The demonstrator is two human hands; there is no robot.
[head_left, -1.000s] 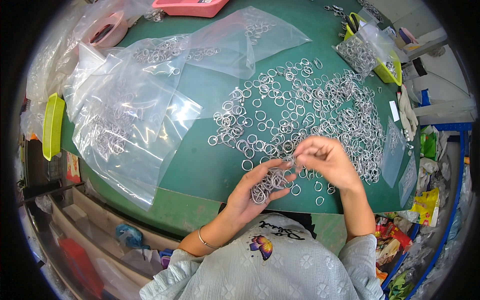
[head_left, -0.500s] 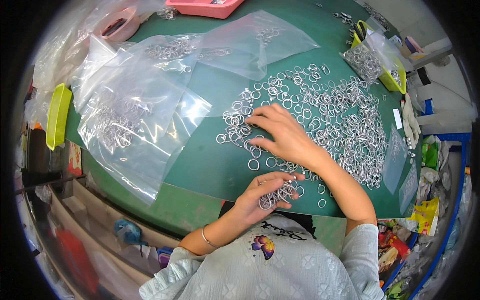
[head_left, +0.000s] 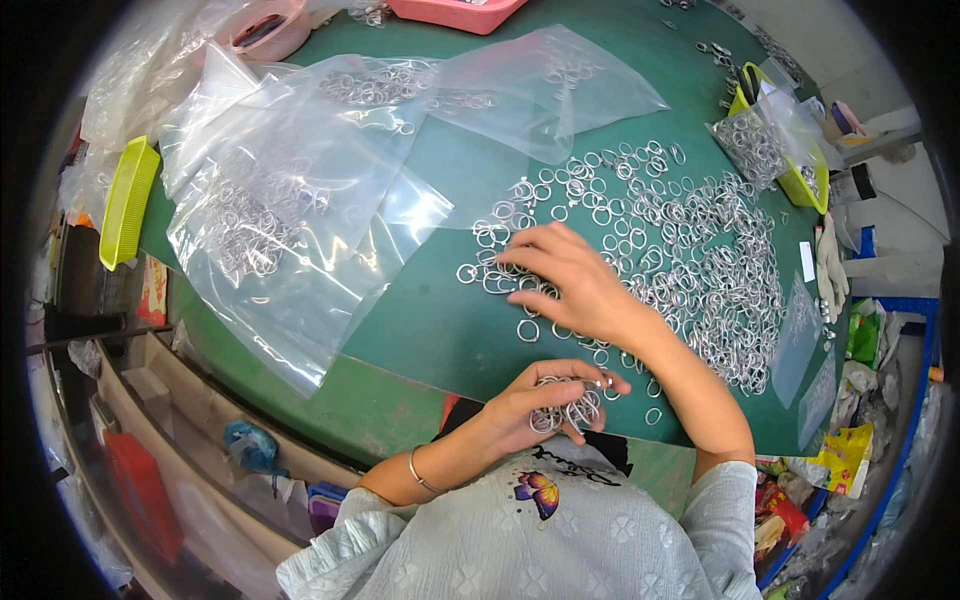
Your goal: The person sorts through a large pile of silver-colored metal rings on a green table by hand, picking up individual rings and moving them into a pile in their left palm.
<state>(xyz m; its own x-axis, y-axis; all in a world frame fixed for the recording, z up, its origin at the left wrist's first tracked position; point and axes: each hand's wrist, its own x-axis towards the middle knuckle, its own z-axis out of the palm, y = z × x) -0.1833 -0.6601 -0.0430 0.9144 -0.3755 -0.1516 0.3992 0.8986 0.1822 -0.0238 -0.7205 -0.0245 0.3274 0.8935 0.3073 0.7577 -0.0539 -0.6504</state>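
Observation:
My left hand [head_left: 525, 405] is closed round a bunch of silver metal rings [head_left: 562, 405], held just above the table's near edge. My right hand [head_left: 580, 285] reaches over the left end of a wide spread of loose silver rings [head_left: 700, 270]. Its thumb and fingers are apart, the fingertips at several rings on the table; nothing shows gripped between them. A few single rings [head_left: 653, 416] lie near the table edge to the right of my left hand.
Clear plastic bags [head_left: 300, 210] with rings inside cover the left of the green table [head_left: 400, 320]. A yellow-green basket [head_left: 130, 205] stands far left, a pink tray [head_left: 460, 12] at the back. On the right are a yellow basket [head_left: 803, 185] with a ring-filled bag and a glove [head_left: 830, 270].
The whole view has shifted, so the table's contents appear a little further right. My right hand stays at the left end of the ring spread; my left hand still holds its bunch.

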